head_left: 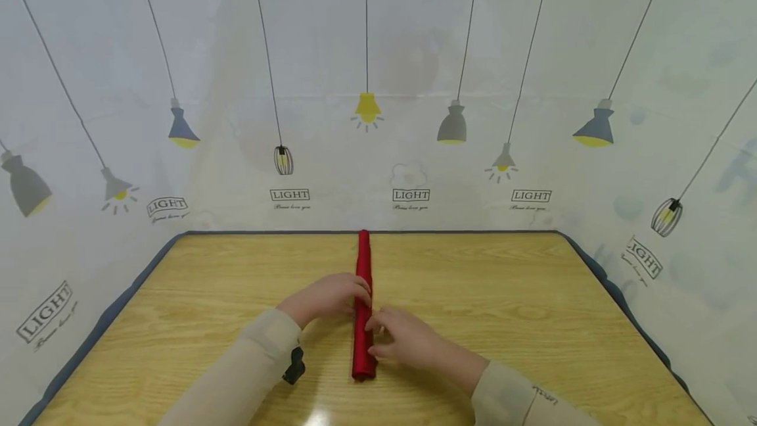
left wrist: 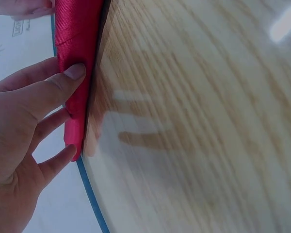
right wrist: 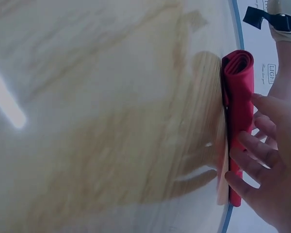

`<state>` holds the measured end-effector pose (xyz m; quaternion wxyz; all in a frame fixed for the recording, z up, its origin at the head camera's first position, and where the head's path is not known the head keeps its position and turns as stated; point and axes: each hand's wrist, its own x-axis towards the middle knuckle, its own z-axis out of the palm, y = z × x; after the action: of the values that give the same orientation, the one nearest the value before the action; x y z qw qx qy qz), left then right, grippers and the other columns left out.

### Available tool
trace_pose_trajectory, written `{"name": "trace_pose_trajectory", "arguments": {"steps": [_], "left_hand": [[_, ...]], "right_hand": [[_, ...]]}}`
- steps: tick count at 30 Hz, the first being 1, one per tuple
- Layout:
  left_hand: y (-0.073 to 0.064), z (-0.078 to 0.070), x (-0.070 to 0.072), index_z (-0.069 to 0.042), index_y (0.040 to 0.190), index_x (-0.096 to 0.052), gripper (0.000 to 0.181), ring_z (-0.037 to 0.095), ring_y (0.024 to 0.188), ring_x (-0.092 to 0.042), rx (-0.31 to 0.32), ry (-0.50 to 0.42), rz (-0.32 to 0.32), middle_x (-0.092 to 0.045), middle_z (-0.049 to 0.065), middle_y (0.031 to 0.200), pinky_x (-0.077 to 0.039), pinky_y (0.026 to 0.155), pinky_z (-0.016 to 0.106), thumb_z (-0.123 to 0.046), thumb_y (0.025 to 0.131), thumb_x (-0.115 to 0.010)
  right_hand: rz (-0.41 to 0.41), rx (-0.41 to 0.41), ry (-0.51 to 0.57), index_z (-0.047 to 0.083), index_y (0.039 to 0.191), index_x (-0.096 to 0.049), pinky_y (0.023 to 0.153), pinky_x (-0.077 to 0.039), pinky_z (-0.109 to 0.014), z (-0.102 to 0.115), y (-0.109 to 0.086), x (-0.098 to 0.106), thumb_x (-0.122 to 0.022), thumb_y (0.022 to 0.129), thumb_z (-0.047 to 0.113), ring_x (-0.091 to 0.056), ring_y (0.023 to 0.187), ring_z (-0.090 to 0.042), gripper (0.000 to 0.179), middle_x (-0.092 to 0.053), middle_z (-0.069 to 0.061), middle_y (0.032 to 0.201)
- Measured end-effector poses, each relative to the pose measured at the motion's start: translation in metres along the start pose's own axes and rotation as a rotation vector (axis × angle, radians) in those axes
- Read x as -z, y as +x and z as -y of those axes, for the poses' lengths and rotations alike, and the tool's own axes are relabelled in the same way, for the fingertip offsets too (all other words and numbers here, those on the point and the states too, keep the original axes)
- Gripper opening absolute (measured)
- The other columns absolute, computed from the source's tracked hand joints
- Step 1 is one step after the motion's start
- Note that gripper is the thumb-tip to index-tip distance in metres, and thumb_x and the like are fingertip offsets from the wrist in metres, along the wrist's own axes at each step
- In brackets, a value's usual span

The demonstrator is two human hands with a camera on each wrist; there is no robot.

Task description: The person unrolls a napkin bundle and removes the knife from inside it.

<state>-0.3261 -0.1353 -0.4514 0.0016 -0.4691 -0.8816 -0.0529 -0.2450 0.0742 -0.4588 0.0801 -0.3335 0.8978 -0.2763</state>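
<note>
A long red cloth roll point(head_left: 363, 340) lies lengthwise on the wooden table, running from near the front to the back edge. Its near end shows spiral layers in the right wrist view. My left hand point(head_left: 331, 296) holds the roll around its middle, thumb point(left wrist: 75, 73) on the left face and fingers bent over the top. Closer to the near end, my right hand point(head_left: 408, 339) touches the roll from the right with loosely spread fingers point(right wrist: 254, 145). Part of the roll's middle is hidden by the fingers.
The wood-grain table point(head_left: 503, 281) has a dark blue edge point(head_left: 461, 232). Around it stand pale walls point(head_left: 331, 38) printed with hanging lamps. A black strap piece point(head_left: 294, 367) hangs by the left sleeve point(head_left: 236, 367). Glare shows on the table's front.
</note>
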Motion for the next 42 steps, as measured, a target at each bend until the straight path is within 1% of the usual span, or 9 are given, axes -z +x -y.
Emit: {"name": "trace_pose_trajectory", "arguments": {"steps": [4,6,11,13,21,27,33,38,42], "left_hand": [[0.000,0.000,0.001,-0.017,0.104,-0.074,0.022,0.017,0.106,-0.059,0.012,-0.007,0.028,-0.065,-0.001,0.111,-0.045,0.097,0.032,-0.014,0.082,-0.079],[0.000,0.000,0.002,-0.017,0.104,-0.074,0.022,0.017,0.106,-0.059,0.013,-0.013,0.035,-0.065,-0.002,0.111,-0.045,0.097,0.032,-0.014,0.083,-0.079],[0.001,0.000,0.004,-0.018,0.104,-0.074,0.021,0.017,0.105,-0.059,-0.012,-0.010,0.034,-0.065,-0.002,0.111,-0.045,0.097,0.031,-0.014,0.083,-0.078],[0.003,0.000,0.004,-0.018,0.103,-0.074,0.020,0.016,0.105,-0.059,-0.012,-0.002,0.039,-0.065,-0.002,0.111,-0.045,0.096,0.030,-0.015,0.084,-0.078],[0.007,-0.001,0.006,-0.021,0.100,-0.076,0.017,0.014,0.101,-0.061,0.027,0.006,0.057,-0.067,-0.005,0.106,-0.048,0.092,0.030,-0.017,0.083,-0.079],[0.009,-0.003,0.005,-0.022,0.100,-0.075,0.016,0.013,0.096,-0.060,0.008,0.031,0.054,-0.068,-0.008,0.102,-0.048,0.089,0.029,-0.020,0.084,-0.078],[0.012,-0.006,0.008,-0.024,0.097,-0.071,0.017,0.014,0.090,-0.056,0.057,0.013,0.069,-0.066,-0.011,0.094,-0.048,0.085,0.030,-0.022,0.083,-0.080],[0.015,-0.008,0.008,-0.023,0.099,-0.074,0.019,0.015,0.100,-0.057,0.051,0.001,0.076,-0.064,-0.006,0.108,-0.047,0.092,0.031,-0.015,0.082,-0.079],[0.019,-0.009,0.008,-0.021,0.100,-0.075,0.019,0.015,0.103,-0.058,0.029,0.002,0.077,-0.062,-0.003,0.111,-0.047,0.093,0.031,-0.013,0.083,-0.078]], "right_hand": [[0.018,-0.060,0.057,0.011,0.115,-0.066,0.067,-0.048,-0.024,0.010,0.002,-0.003,-0.074,0.088,0.029,-0.055,0.076,-0.005,0.033,-0.061,0.009,0.088],[0.041,-0.074,0.048,0.012,0.118,-0.066,0.069,-0.048,-0.024,0.014,0.003,-0.005,-0.073,0.089,0.031,-0.055,0.078,-0.003,0.036,-0.062,0.011,0.091],[0.076,-0.073,-0.017,0.013,0.121,-0.068,0.086,-0.048,-0.027,0.020,0.006,-0.009,-0.070,0.090,0.035,-0.057,0.098,-0.006,0.037,-0.064,0.007,0.111],[0.071,-0.069,-0.042,0.014,0.119,-0.069,0.088,-0.048,-0.028,0.021,0.006,-0.010,-0.070,0.090,0.036,-0.057,0.101,-0.007,0.036,-0.064,0.005,0.113],[0.083,-0.073,-0.103,0.017,0.117,-0.070,0.082,-0.047,-0.025,0.020,0.009,-0.012,-0.071,0.088,0.042,-0.054,0.091,-0.005,0.039,-0.062,0.007,0.106],[0.082,-0.088,-0.019,0.016,0.116,-0.068,0.080,-0.047,-0.025,0.019,0.006,-0.012,-0.072,0.088,0.037,-0.054,0.090,-0.005,0.036,-0.061,0.008,0.105],[0.109,-0.135,0.115,0.016,0.120,-0.065,0.078,-0.046,-0.025,0.015,0.002,-0.010,-0.072,0.089,0.030,-0.053,0.085,-0.005,0.036,-0.061,0.011,0.102],[0.112,-0.156,0.172,0.014,0.122,-0.063,0.073,-0.046,-0.025,0.013,-0.001,-0.010,-0.071,0.090,0.025,-0.054,0.082,-0.006,0.035,-0.062,0.011,0.100],[0.095,-0.153,0.142,0.013,0.122,-0.064,0.077,-0.047,-0.026,0.013,-0.004,-0.010,-0.072,0.089,0.027,-0.054,0.088,-0.006,0.036,-0.062,0.007,0.107]]}}
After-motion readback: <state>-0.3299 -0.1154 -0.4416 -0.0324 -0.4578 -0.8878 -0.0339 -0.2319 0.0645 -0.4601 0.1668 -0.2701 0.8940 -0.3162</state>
